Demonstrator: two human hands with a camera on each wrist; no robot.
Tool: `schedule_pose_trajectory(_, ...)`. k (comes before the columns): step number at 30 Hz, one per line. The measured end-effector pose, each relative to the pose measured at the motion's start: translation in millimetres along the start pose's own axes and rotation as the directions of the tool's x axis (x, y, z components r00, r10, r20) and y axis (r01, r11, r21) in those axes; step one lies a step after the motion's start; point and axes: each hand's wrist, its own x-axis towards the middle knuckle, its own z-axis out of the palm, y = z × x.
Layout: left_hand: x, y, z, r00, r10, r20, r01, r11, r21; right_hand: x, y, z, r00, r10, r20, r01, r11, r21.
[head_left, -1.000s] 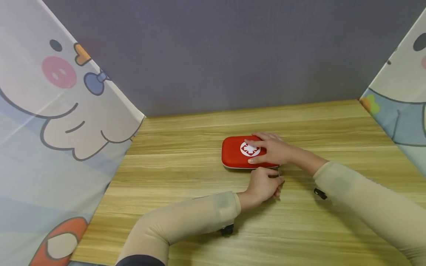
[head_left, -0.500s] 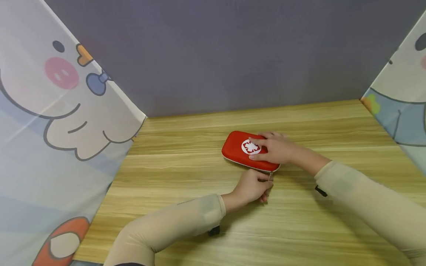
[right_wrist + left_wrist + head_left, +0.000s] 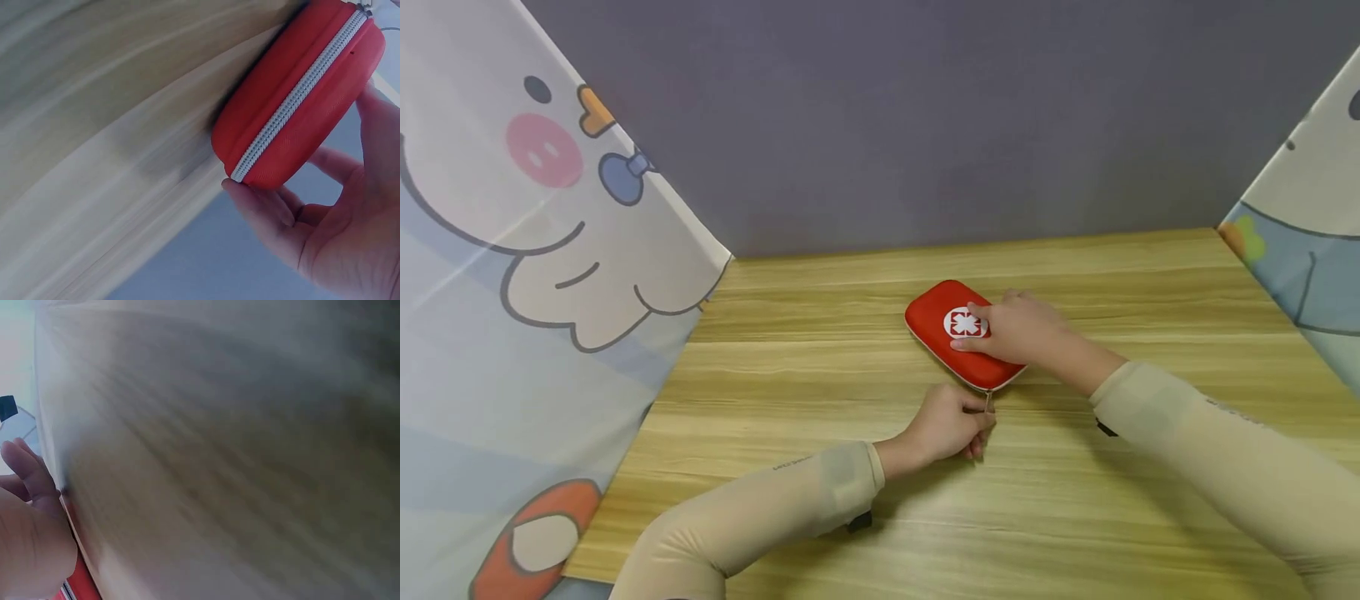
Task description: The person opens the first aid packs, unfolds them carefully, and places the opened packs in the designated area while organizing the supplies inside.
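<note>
A red zippered first-aid case [image 3: 936, 321] with a white round emblem lies turned at a slant on the wooden table. My right hand [image 3: 1030, 329] grips its right part, thumb and fingers spread over the top and far edge. In the right wrist view the closed grey zipper [image 3: 300, 94] runs along the side of the case, and fingers of that hand bend round its end. At the near corner, my left hand [image 3: 943, 425] pinches the metal zipper pull [image 3: 988, 401] between thumb and forefinger. The left wrist view shows only part of this hand and a strip of red.
The wooden table [image 3: 790, 350] meets a grey wall panel [image 3: 910, 125] at the back. Cartoon-printed cloth [image 3: 550, 275] stands along the left side, and a similar cloth [image 3: 1311, 250] on the right.
The case has turned clockwise, its near right corner now pointing toward me. My left hand has moved left with the zipper pull, while my right hand keeps its hold on the case.
</note>
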Motion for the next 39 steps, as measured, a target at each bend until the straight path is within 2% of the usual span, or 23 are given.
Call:
schedule_pose_trajectory(2, 0.0, -0.7, -0.1, 1.000, -0.009, -0.002, 0.009, 1.000, -0.001, 0.9, -1.3, 0.7, 1.000, 0.011, -0.002, -0.011, 1.000, -0.016)
schedule_pose_trajectory(6, 0.3, -3.8, -1.0, 1.000, -0.011, -0.011, 0.011, 1.000, -0.019, 2.5, 1.0, 2.1, 1.000, 0.006, -0.014, -0.006, 1.000, 0.018)
schedule_pose_trajectory(10, -0.6, -6.3, -3.6, 1.000, -0.011, -0.020, 0.011, 0.999, -0.034, 2.2, 6.9, 3.4, 0.999, -0.010, -0.038, 0.014, 0.994, 0.110)
schedule_pose_trajectory(14, -1.6, -5.9, -6.5, 1.000, -0.013, -0.005, 0.013, 1.000, -0.027, -1.3, 8.7, 5.0, 0.999, 0.001, -0.045, 0.009, 0.975, 0.224)
schedule_pose_trajectory(20, -1.6, -4.8, -7.7, 1.000, 0.016, 0.009, -0.016, 1.000, -0.002, -4.5, 6.2, 11.2, 0.996, -0.017, -0.083, 0.040, 0.959, 0.279)
schedule_pose_trajectory(24, -3.1, -5.9, -7.7, 1.000, 0.003, -0.006, -0.004, 0.999, -0.041, -0.8, 17.7, 15.3, 0.996, -0.062, -0.062, 0.080, 0.936, 0.342)
schedule_pose_trajectory(27, -5.7, -6.2, -7.2, 1.000, -0.002, 0.003, 0.002, 0.999, -0.052, 5.6, 30.5, 16.4, 0.987, -0.149, -0.060, 0.161, 0.907, 0.390)
schedule_pose_trajectory(29, -7.5, -6.2, -7.4, 1.000, -0.001, 0.021, 0.002, 0.999, -0.040, 12.2, 36.2, 15.2, 0.972, -0.229, -0.059, 0.233, 0.886, 0.402)
schedule_pose_trajectory(32, -10.0, -6.3, -7.9, 0.999, -0.001, 0.044, 0.002, 1.000, -0.022, 22.6, 40.4, 14.1, 0.935, -0.352, -0.039, 0.340, 0.859, 0.383)
schedule_pose_trajectory(35, -12.1, -6.3, -7.0, 0.999, -0.010, 0.041, 0.012, 0.999, -0.034, 29.2, 41.6, 13.4, 0.919, -0.393, 0.025, 0.355, 0.853, 0.384)
schedule_pose_trajectory(39, -14.0, -6.7, -2.9, 1.000, -0.020, 0.019, 0.021, 0.997, -0.069, 30.6, 40.3, 15.2, 0.930, -0.363, 0.055, 0.317, 0.869, 0.379)
